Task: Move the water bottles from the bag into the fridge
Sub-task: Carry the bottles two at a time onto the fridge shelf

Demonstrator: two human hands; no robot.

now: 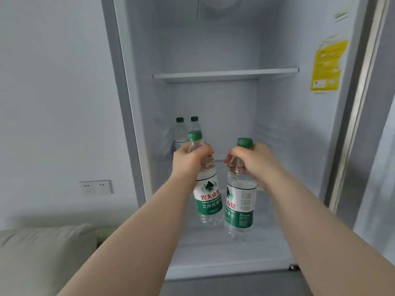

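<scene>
White fridge open w/ 2 bottles at back; left hand, right hand each grip 1 bottle.

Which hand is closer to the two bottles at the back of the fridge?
Left. The left hand sits just in front of the back bottles, partly hiding them. The right hand is off to their right, further away.

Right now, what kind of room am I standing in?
Probably a home, perhaps a living room or open kitchen: an open fridge holding water bottles, a sofa cushion at the lower left, and a wall socket beside it.
</scene>
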